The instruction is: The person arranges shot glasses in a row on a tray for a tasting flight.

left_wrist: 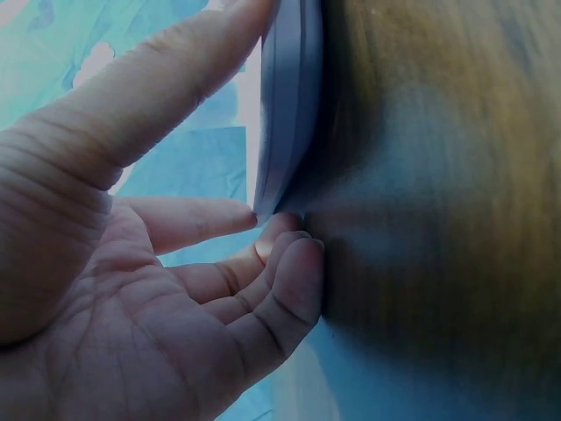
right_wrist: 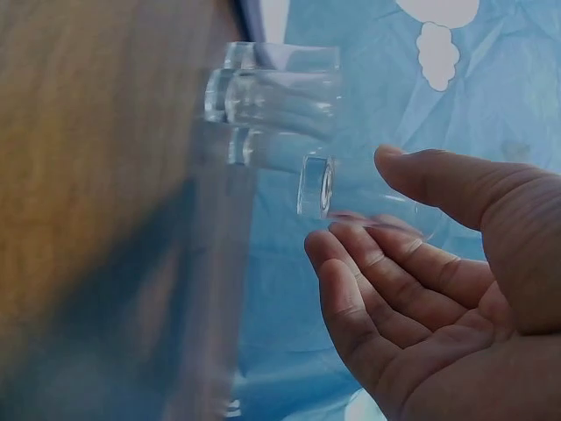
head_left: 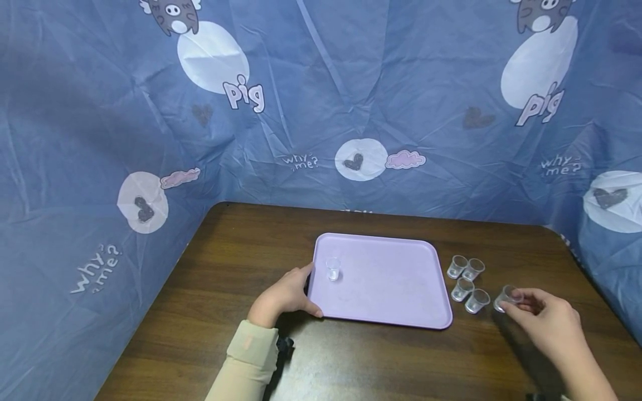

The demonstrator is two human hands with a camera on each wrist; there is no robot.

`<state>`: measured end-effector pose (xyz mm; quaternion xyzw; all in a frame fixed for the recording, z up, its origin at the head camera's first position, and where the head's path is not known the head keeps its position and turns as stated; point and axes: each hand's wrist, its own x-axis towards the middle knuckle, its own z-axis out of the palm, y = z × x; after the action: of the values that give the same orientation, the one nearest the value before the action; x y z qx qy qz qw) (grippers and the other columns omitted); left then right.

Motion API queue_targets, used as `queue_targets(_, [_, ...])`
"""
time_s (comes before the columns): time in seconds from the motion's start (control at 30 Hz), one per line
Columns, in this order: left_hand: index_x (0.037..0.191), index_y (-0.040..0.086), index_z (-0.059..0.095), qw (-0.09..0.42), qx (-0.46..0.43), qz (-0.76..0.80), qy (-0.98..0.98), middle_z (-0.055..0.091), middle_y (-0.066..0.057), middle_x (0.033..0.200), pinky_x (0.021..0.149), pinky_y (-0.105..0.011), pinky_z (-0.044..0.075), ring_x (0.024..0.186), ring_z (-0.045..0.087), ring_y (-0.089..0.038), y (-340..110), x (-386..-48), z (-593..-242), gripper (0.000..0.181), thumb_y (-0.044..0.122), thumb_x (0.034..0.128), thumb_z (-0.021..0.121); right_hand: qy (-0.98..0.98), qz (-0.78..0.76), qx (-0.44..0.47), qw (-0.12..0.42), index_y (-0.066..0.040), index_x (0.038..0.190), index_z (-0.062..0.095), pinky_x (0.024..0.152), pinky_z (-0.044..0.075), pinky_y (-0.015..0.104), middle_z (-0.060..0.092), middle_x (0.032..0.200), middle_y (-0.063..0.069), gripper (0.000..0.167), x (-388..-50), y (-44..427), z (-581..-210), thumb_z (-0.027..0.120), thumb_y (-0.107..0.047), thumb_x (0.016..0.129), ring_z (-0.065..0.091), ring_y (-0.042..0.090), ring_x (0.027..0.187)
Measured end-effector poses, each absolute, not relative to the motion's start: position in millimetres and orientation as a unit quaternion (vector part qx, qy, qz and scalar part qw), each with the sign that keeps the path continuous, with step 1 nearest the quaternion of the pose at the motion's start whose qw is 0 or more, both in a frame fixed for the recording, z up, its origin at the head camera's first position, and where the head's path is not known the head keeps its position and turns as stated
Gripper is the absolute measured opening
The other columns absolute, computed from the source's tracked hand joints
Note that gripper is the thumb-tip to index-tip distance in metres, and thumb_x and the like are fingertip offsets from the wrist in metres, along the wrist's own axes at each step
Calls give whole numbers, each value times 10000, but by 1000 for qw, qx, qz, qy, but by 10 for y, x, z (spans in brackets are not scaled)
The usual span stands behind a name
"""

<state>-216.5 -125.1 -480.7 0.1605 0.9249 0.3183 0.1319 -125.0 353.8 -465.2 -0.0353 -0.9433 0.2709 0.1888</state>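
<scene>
A clear plastic cup (head_left: 505, 299) is pinched between the thumb and fingers of my right hand (head_left: 549, 323). The right wrist view shows that cup (right_wrist: 359, 189) tilted and held off the wooden surface. Several similar cups (head_left: 462, 289) stand in a group just left of it, beside the lilac tray (head_left: 386, 278). One more cup (head_left: 333, 268) stands on the tray's left part. My left hand (head_left: 288, 292) touches the tray's left edge, thumb at the near corner; the left wrist view shows thumb and fingertip against the tray rim (left_wrist: 289, 96).
A brown wooden table (head_left: 371, 356) lies under everything. Behind it and along both sides hangs a blue cloth (head_left: 311, 122) with pig and heart prints. Bare wood surrounds the tray in front and behind.
</scene>
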Motion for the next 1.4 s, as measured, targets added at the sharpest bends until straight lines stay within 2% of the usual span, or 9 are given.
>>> queue_targets(0.43, [1545, -9, 379, 134, 157, 321, 924, 571, -266, 1277, 1026, -498, 419, 1205, 520, -378, -1263, -2157, -4824, 1183, 224, 578, 1021, -937, 274, -7, 218, -19, 951, 760, 623, 401, 196, 745, 809, 77, 297, -1371, 3378, -4484, 908, -197, 765, 563, -104, 645])
queue_targets(0.77, [1554, -6, 364, 134, 156, 321, 924, 561, -276, 1306, 1039, -502, 409, 1232, 505, -386, -1265, -2167, -4833, 1195, 223, 581, 1020, -936, 287, 0, 201, 7, 991, 755, 595, 413, 117, 746, 828, 85, 315, -1470, 3217, -4381, 895, -189, 789, 578, -81, 665])
queue_targets(0.97, [1550, -17, 365, 141, 151, 323, 924, 537, -280, 1347, 1044, -512, 401, 1263, 480, -396, -1253, -2156, -4829, 1190, 229, 587, 1019, -936, 291, 4, 197, 16, 1001, 753, 575, 426, 127, 743, 832, 88, 337, -1522, 3100, -4325, 899, -198, 785, 586, -52, 665])
queue_targets(1.2, [1554, -11, 361, 142, 148, 326, 923, 529, -286, 1361, 1053, -512, 394, 1274, 471, -400, -1255, -2153, -4815, 1193, 224, 586, 1018, -935, 305, 24, 180, 33, 1037, 744, 567, 473, 157, 744, 877, 110, 358, -1606, 2919, -4276, 883, -204, 808, 643, 62, 705])
queue_targets(1.4, [1551, -18, 361, 139, 151, 325, 923, 530, -288, 1356, 1053, -512, 394, 1270, 474, -402, -1260, -2162, -4815, 1192, 228, 587, 1018, -934, 316, 42, 161, 29, 1023, 740, 574, 499, 213, 725, 826, 52, 335, -1687, 2714, -4271, 876, -194, 813, 658, 170, 720])
